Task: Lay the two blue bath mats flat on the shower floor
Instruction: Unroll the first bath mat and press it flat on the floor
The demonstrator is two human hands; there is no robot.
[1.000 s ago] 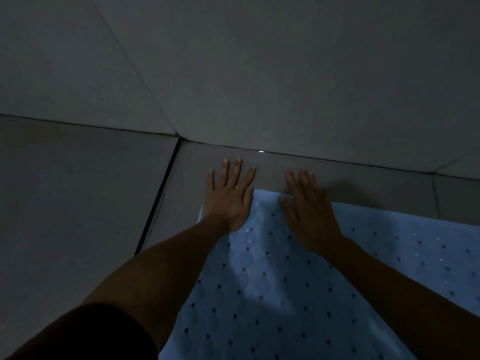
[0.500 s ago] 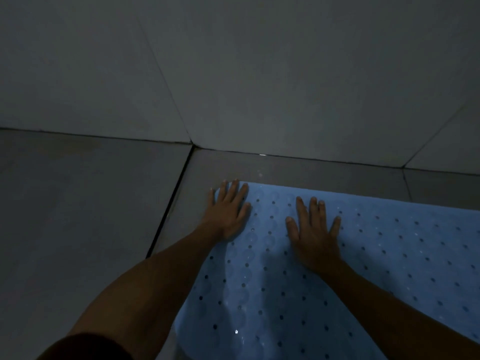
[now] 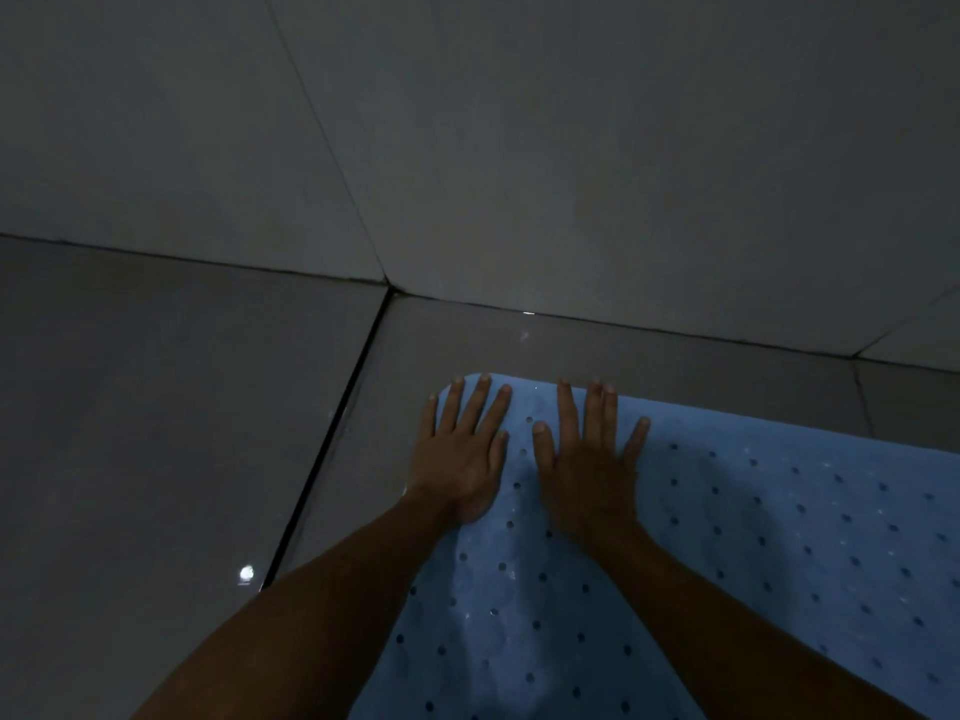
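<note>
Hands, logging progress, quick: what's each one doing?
Left hand: open, pressing flat on the blue mat.
Right hand: open, pressing flat on it too.

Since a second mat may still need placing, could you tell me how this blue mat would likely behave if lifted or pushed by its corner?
The blue bath mat would probably flop: it ripples softly below the left hand and right hand. Being thin and full of holes, it is likely light. The floor tile looks glossy, so it might slide when pushed.
</note>
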